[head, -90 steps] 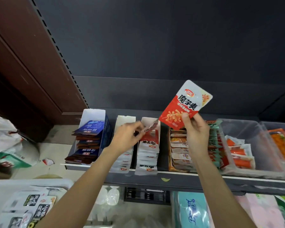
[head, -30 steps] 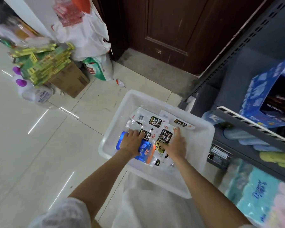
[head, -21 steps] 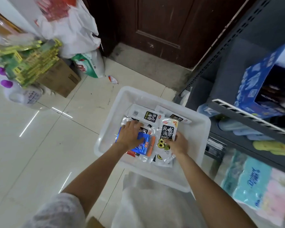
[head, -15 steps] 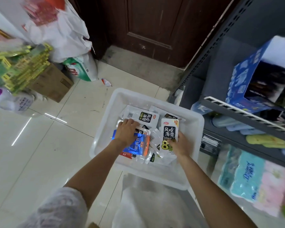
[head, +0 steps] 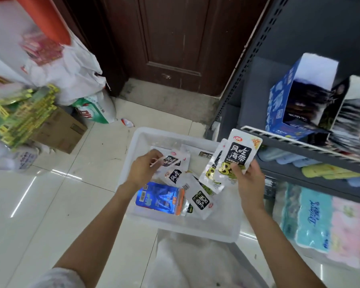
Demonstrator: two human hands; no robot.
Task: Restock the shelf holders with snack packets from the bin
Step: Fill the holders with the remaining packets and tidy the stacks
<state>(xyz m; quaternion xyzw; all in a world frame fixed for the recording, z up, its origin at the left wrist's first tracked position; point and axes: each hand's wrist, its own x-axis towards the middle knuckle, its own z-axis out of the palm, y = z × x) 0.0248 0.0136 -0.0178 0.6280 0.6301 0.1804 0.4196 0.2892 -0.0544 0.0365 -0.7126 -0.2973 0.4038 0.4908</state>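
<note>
Right hand [head: 250, 179] up off the bin, thumb and fingers pinched on the bottom edge of two white seaweed snack packets with black labels [head: 236, 161], fanned one behind the other and held upright just above the bin's right side. That grip is firmly clamped. Left hand [head: 142, 171] is lower, over the back of the bin, fingers curled and pinching the corner of another white black-label packet [head: 172, 161], which looks barely lifted, if at all, from the pile.

Under both hands sits the translucent white plastic bin [head: 133, 154] on the pale tiled floor [head: 50, 204]. Plenty left in it: several more white packets [head: 199, 199] scattered face up, and a shiny blue foil packet with an orange edge [head: 159, 197] near the front left.

Out to the right, the dark metal shelf unit [head: 299, 146] with a blue cardboard display holder [head: 285, 96] holding dark packets; beside it a second holder, too blurred to read. Below, pastel tissue packs [head: 312, 217].

My read: this is the gathering stage. A small handful is collected, nothing of it shelved yet, and the bin is far from emptied, so several more trips to the holders look likely.
</note>
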